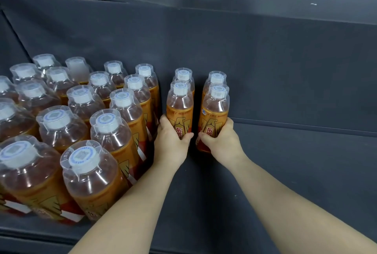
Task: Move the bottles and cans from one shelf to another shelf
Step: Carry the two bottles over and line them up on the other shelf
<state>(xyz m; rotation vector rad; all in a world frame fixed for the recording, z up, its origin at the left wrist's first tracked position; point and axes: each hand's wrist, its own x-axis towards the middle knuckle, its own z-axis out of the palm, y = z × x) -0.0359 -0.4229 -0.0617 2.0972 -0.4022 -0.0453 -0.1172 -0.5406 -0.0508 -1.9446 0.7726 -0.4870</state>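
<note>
Against the back wall, right of the block: four orange drink bottles stand as two short files, one bottle behind another, with a gap between the files.
Left hand (pixel 171 141): fingers and thumb are wrapped round the lower label of the left front bottle (pixel 179 108), with the thumb across its face.
Right hand (pixel 222 141): clasps the right front bottle (pixel 215 113) the same way, low on the body.
Why the low grip: holding near the base probably keeps a tall, full bottle upright while it is set down or slid, and it leaves the capped necks free.
Behind them: the rear left bottle (pixel 183 75) and rear right bottle (pixel 217 78) stand close to the wall. The held ones look lined up with them, so each row runs forward.
Contact with the shelf: the hands hide the bases, so I cannot tell whether the held bottles rest on the floor or hang just above it.
Packed block (pixel 81 110): many identical bottles, white caps under clear shrink hoods, stand in tight rows to the left. The left file is just beside the block's right edge.
Step in hand: probably extending the block by two rows, one bottle per hand.
Cans: none in view.
Shelf floor (pixel 295 172): dark grey, matt and flat.
Back wall (pixel 265 59): a plain panel of the same grey.
Front lip (pixel 40 235): runs along the near edge.
Room: dim, and little shows beyond the grey panels.
</note>
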